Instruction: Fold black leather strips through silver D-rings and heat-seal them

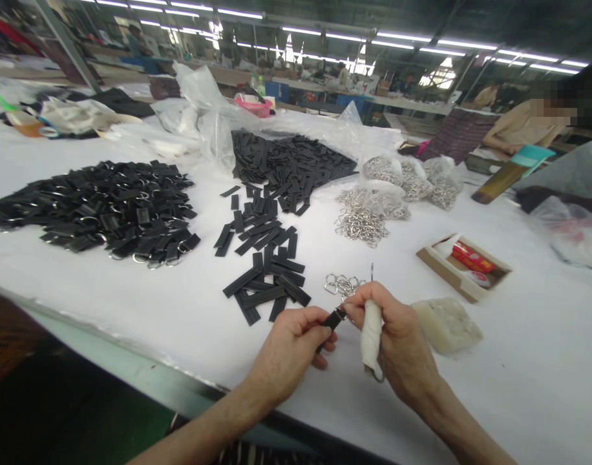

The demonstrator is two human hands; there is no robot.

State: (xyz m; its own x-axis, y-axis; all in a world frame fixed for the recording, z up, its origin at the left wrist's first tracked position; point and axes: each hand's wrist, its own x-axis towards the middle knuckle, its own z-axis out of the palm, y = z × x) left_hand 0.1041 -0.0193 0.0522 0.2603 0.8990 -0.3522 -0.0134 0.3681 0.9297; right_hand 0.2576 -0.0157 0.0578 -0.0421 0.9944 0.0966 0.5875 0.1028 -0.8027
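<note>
My left hand [296, 345] is closed on a short black strap [332, 321], pinched between thumb and fingers. At the strap's upper end sits a metal ring [341, 312]. My right hand [397, 329] has its thumb and fingertip on that ring end. The same hand holds a tool with a white wrapped handle [371, 336]; a thin metal tip points up and a curved metal piece shows below. Just beyond the fingers lie several loose metal rings [342, 284]. Left of these is a loose heap of flat black strips [271, 284].
A pile of black straps with rings [116, 210] lies left. Farther back are more black strips [296, 165] and bagged rings [402, 177]. On the right are an open cardboard box [463, 268], a pale translucent block [448, 325] and a teal-lidded bottle [512, 174]. Another person [523, 126] sits beyond.
</note>
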